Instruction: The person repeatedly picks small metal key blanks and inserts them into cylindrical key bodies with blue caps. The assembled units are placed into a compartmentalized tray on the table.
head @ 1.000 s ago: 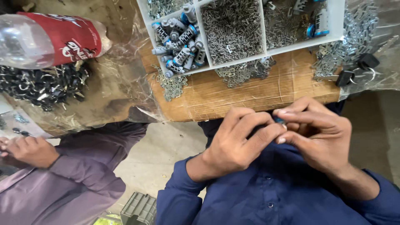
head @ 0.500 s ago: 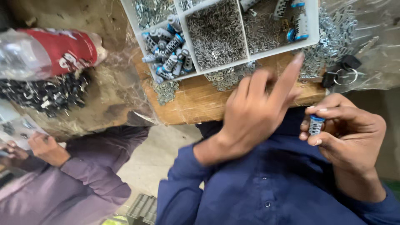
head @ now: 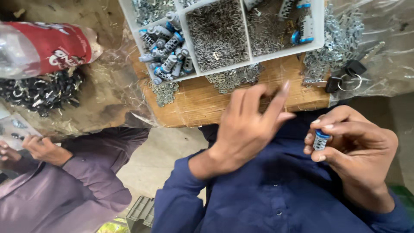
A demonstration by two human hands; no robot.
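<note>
My right hand [head: 355, 144] is closed around a small blue-and-white cylindrical part [head: 320, 140], held upright near my chest. My left hand [head: 250, 123] is raised over the edge of the wooden board [head: 202, 103], fingers spread, holding nothing that I can see. Beyond it lies a white divided tray [head: 224, 36]. One compartment holds several blue-and-white cylindrical parts [head: 166, 45], another a heap of small metal pins [head: 217, 34], and a third mixed metal bits and blue-capped pieces [head: 286, 23].
A clear bottle with a red label [head: 41, 47] lies at upper left above a pile of black rings [head: 36, 90]. Loose metal clips [head: 336, 41] and a key on a ring [head: 345, 75] sit on plastic sheeting at right. A co-worker's hand [head: 43, 149] and purple sleeve are at lower left.
My hands were joined over the small part; they have separated. My left hand rose toward the tray with fingers spreading, while my right hand kept the part and stayed low at right.
</note>
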